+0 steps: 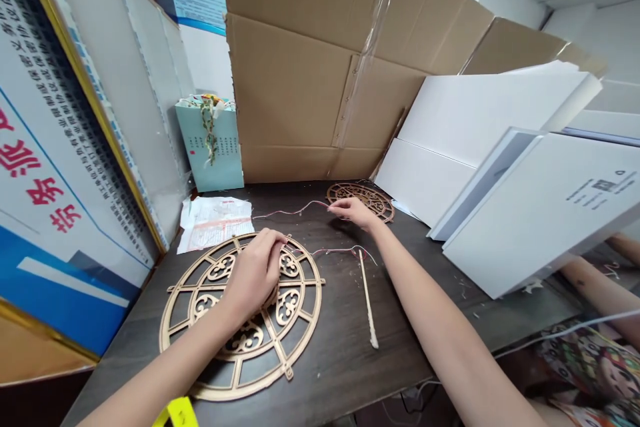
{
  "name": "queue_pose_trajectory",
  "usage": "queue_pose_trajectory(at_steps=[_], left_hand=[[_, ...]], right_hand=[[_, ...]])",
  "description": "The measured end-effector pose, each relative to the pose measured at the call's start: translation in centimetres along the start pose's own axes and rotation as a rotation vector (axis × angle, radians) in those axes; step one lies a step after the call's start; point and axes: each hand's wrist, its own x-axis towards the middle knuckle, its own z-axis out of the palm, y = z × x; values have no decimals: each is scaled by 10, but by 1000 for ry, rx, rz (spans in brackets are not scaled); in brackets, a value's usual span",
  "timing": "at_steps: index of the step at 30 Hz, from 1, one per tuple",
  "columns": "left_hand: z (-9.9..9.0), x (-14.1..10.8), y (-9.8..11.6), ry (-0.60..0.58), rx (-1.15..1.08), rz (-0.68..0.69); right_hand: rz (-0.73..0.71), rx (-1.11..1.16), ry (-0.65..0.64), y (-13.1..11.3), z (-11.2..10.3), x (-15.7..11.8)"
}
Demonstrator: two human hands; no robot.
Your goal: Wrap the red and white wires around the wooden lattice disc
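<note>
A round, pale wooden lattice (313,312) with scrollwork panels lies flat on the dark table. Over its upper middle is my left hand (254,273), fingers curled inward; whatever they hold is hidden. Farther back, my right hand (354,211) pinches a thin reddish wire (293,212) between thumb and fingertips. This wire runs left to a creased printed paper (219,221). A second stretch of thin wire (334,251) reaches from beside my left fingers to the top of a slim wooden stick (367,300). Behind my right hand rests a smaller, darker round wooden lattice (385,203).
A tall cardboard sheet (300,100) walls the back. At left stand a printed board (55,227) and a light-blue bag (213,167). White boxes (540,207) line the right, with another person's arm (590,287) beyond. Something yellow (180,413) shows at the front edge.
</note>
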Motion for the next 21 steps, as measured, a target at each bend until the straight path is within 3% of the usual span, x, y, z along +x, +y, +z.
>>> queue_pose_trajectory(at_steps=[3,5,13,21], left_hand=[[-1,1,3,56,-29,-29],[-1,2,4,66,-48,-34],[3,2,0,19,-59,-53],[3,2,0,5,-110,-96]], right_hand=[[37,171,19,8,-25,-11],[46,273,27,12,-31,-16],[100,527,-137,12,2,-20],[117,632,-219,2,0,-29]])
